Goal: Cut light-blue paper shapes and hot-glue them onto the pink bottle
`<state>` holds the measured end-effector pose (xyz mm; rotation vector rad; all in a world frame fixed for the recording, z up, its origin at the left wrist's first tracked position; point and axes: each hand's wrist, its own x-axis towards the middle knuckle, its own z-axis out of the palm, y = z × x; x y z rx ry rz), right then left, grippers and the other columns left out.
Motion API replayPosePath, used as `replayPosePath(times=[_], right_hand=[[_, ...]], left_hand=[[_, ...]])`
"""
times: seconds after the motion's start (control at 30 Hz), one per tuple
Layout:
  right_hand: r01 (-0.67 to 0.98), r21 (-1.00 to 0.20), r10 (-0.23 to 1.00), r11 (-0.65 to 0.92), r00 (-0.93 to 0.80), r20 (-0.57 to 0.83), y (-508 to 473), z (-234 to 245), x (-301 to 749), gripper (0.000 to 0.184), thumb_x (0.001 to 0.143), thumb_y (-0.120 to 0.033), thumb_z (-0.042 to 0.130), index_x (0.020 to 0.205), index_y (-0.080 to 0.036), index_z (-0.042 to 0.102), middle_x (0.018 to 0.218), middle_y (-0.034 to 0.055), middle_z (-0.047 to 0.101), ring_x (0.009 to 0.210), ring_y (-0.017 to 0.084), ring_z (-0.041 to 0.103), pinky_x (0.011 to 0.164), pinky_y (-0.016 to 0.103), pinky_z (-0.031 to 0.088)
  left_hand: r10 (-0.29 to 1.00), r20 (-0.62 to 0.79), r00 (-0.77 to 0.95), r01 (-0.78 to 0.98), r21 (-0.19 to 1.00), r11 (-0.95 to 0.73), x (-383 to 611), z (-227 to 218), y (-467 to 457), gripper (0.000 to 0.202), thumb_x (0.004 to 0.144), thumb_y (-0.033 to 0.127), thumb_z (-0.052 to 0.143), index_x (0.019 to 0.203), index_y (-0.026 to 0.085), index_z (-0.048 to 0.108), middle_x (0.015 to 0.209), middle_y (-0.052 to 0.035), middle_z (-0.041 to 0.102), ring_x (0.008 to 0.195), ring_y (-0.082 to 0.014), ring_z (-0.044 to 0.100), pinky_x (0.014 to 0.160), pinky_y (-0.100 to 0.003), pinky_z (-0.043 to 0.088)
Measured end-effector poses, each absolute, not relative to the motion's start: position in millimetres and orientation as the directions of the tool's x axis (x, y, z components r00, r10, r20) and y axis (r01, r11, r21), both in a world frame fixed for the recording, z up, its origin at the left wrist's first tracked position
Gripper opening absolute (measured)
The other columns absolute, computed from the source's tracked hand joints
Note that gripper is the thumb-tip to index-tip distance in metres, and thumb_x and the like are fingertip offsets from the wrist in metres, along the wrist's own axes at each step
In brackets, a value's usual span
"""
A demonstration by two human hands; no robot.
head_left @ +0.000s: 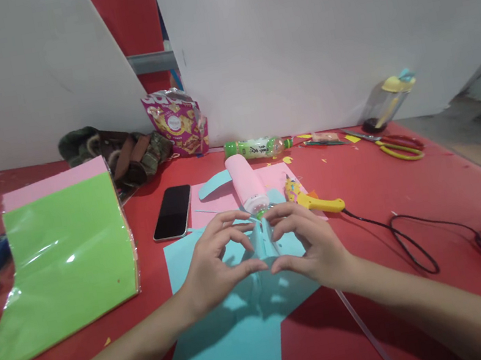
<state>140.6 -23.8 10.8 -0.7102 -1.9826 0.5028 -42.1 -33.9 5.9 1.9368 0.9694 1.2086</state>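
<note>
Between my two hands is a small folded piece of light blue paper point(263, 239). My left hand point(219, 255) pinches its left side, with the thumb at the near edge. On the other side, the fingers and thumb of my right hand point(311, 242) close on it too. Light blue sheets point(234, 355) lie beneath both hands. Just beyond the fingertips rests a pink paper-wrapped bottle point(245, 180) with a blue paper strip point(214, 184) sticking out to its left. A yellow hot glue gun point(318, 200) lies to the right of my right hand.
A black phone point(173, 212) and green sheets point(71, 253) in plastic lie left. Behind are a snack bag point(179, 122), a green-labelled bottle point(256, 148) and a camouflage bag point(138, 154). Scissors point(395, 146), a clear tumbler point(391, 99) and a black cord point(399, 233) are right.
</note>
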Motion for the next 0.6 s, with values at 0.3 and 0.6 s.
replayPosePath(times=[0.3, 0.6], right_hand=[[0.274, -0.583, 0.642, 0.765, -0.398, 0.655, -24.2, 10.9, 139.5, 0.031, 0.067, -0.045, 0.062, 0.080, -0.019, 0.051, 0.092, 0.0097, 0.056, 0.091, 0.020, 0.055, 0.077, 0.035, 0.048], [0.297, -0.559, 0.632, 0.774, -0.420, 0.652, -24.7, 10.4, 138.9, 0.030, 0.069, -0.045, 0.060, 0.081, -0.019, 0.050, 0.094, 0.0102, 0.057, 0.092, 0.020, 0.055, 0.077, 0.034, 0.048]], left_hand=[[0.839, 0.453, 0.301, 0.249, 0.812, -0.528, -41.3, 4.9, -34.6, 0.022, 0.062, 0.031, 0.070, 0.065, 0.016, 0.054, 0.106, -0.0081, 0.049, 0.099, -0.0205, 0.052, 0.088, -0.040, 0.046], [0.831, 0.471, 0.294, 0.251, 0.801, -0.543, -41.6, 6.5, -36.6, 0.022, 0.063, 0.032, 0.070, 0.064, 0.016, 0.054, 0.106, -0.0080, 0.049, 0.099, -0.0202, 0.052, 0.089, -0.041, 0.046]])
